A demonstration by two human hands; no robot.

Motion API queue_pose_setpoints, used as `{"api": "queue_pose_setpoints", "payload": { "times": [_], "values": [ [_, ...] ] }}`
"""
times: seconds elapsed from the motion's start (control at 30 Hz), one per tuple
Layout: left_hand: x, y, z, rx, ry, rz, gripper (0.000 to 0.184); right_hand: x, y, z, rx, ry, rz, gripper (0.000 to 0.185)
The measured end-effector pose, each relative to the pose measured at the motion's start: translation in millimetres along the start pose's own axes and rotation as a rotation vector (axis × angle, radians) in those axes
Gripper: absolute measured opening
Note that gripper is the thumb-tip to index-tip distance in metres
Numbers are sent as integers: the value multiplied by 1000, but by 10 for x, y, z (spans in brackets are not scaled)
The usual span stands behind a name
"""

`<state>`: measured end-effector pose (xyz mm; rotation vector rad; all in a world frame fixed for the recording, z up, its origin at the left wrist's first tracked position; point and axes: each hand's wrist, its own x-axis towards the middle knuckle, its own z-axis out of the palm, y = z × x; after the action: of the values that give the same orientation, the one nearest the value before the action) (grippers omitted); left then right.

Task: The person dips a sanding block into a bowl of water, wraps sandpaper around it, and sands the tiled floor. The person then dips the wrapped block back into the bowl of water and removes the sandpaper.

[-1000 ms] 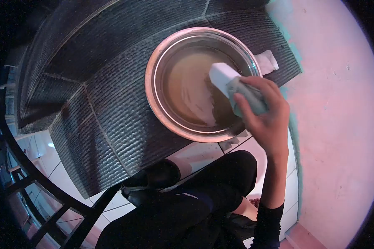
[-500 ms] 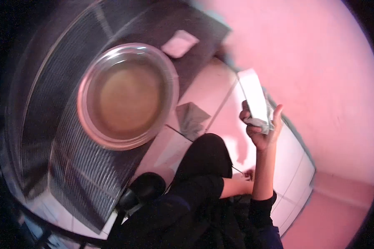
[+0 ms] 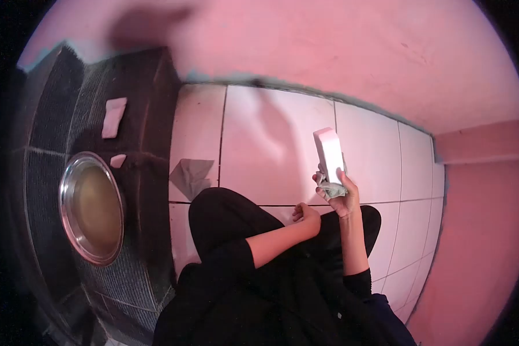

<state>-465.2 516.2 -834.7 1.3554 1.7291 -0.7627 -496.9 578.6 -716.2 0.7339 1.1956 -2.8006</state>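
Note:
My right hand [image 3: 347, 200] holds up a white rectangular block [image 3: 330, 151]. Its thumb presses on the block's face. A crumpled grey cloth [image 3: 332, 189] is bunched between my fingers and the block's lower end. Over my lap, my left hand [image 3: 308, 219] is loosely curled, and nothing shows in its fingers. It is apart from the block. Left of my knee, a grey folded sheet [image 3: 192, 177] lies on the tiles; I cannot tell whether it is cloth or paper.
On the dark ridged step [image 3: 124, 282] at left stands a metal basin [image 3: 121, 230] of cloudy, brownish liquid. Beside it lie a long white piece [image 3: 114, 118] and a smaller white piece [image 3: 118, 161]. A pink wall [image 3: 340, 46] borders the white tiled floor [image 3: 259, 144].
The view has swung to the right, so the basin sits farther left. My right thumb, stretched away before, is now on the block. My left hand shows more fully over my lap.

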Motion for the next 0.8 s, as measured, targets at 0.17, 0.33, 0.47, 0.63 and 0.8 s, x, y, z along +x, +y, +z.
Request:
{"api": "queue_pose_setpoints", "payload": {
  "times": [0.17, 0.33, 0.47, 0.63, 0.8],
  "values": [
    [-16, -43, 82, -31, -8, 28, 16, -154, -42, -181, 49, -20, -49, 65],
    [-107, -69, 77, -84, 42, 69, 18, -264, -107, -159, 122, -127, -113, 69],
    [-54, -55, 123, -99, 68, 60, 18, -196, -93, -291, 225, -190, -18, 66],
    [-128, -73, 62, -103, 62, 67, 18, -102, 46, -262, 385, -263, -3, 56],
    [-38, -17, 66, -79, 23, 75, 20, -46, 58, -156, 478, -302, 63, 56]
  ]
}}
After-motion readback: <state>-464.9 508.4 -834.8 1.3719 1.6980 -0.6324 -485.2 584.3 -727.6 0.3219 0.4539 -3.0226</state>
